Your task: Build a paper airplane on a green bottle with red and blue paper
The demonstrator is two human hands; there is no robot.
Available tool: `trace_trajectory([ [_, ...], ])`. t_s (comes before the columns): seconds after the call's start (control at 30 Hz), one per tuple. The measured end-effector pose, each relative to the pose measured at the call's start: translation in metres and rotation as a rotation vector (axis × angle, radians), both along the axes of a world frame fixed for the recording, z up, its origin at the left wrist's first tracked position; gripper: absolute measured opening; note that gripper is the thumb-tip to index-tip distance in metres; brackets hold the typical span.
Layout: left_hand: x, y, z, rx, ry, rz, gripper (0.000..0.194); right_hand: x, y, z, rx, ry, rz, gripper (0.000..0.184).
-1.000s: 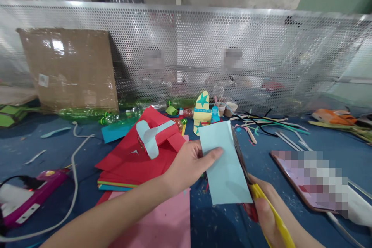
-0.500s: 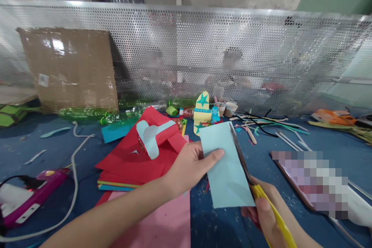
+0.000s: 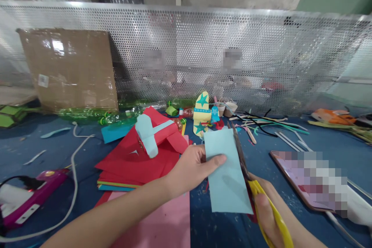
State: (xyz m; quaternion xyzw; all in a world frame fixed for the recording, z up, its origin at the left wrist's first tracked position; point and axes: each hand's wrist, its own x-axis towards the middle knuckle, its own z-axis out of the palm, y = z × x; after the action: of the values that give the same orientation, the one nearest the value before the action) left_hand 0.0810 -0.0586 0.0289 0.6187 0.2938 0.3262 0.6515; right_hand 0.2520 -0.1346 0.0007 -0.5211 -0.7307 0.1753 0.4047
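A light blue sheet of paper (image 3: pixel 228 184) is pinched in my left hand (image 3: pixel 200 166), thumb on its face and fingers behind. My right hand (image 3: pixel 267 205) is closed around the yellow handles of a pair of scissors (image 3: pixel 258 192). Their dark blades lie along the sheet's right edge, parted slightly at the tips. Left of my hands, a paper-covered bottle plane (image 3: pixel 162 133) with light blue and red parts rests on a stack of red paper (image 3: pixel 124 162). Behind the sheet lies a yellow paper plane (image 3: pixel 202 114) with teal stars.
Pink paper (image 3: pixel 162 221) lies near me. On the right is a phone (image 3: pixel 302 186) with a cable. Pipe cleaners and sticks (image 3: pixel 267 122) are scattered behind it. A purple power strip (image 3: pixel 43 190) sits left. Plastic bottles (image 3: pixel 84 113) and cardboard (image 3: pixel 69 69) line the perforated screen (image 3: pixel 197 38).
The blue sheet has shifted slightly down and right and looks narrower. The scissors have tilted, and their blade tips have parted a little.
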Motion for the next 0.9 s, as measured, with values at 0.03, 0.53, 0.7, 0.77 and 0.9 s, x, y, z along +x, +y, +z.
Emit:
trace_trajectory([
  [0.03, 0.0, 0.0, -0.001, 0.008, 0.013, -0.002, 0.03, 0.001, 0.001, -0.001, -0.029, 0.016, 0.012, 0.075],
  [0.53, -0.002, 0.007, -0.022, 0.023, 0.169, 0.007, 0.036, 0.019, 0.016, -0.004, -0.202, -0.051, -0.26, 0.052],
  [0.7, -0.028, 0.008, -0.046, -0.076, 0.319, -0.038, 0.029, 0.06, 0.049, -0.011, -0.193, -0.705, -0.574, 0.028],
  [0.77, -0.036, 0.005, -0.054, -0.118, 0.287, -0.057, 0.041, 0.071, 0.06, -0.022, -0.226, -0.755, -0.588, 0.022],
  [0.9, -0.045, -0.004, -0.061, -0.069, 0.299, -0.049, 0.09, 0.077, 0.07, -0.041, -0.252, -0.828, -0.595, 0.024],
])
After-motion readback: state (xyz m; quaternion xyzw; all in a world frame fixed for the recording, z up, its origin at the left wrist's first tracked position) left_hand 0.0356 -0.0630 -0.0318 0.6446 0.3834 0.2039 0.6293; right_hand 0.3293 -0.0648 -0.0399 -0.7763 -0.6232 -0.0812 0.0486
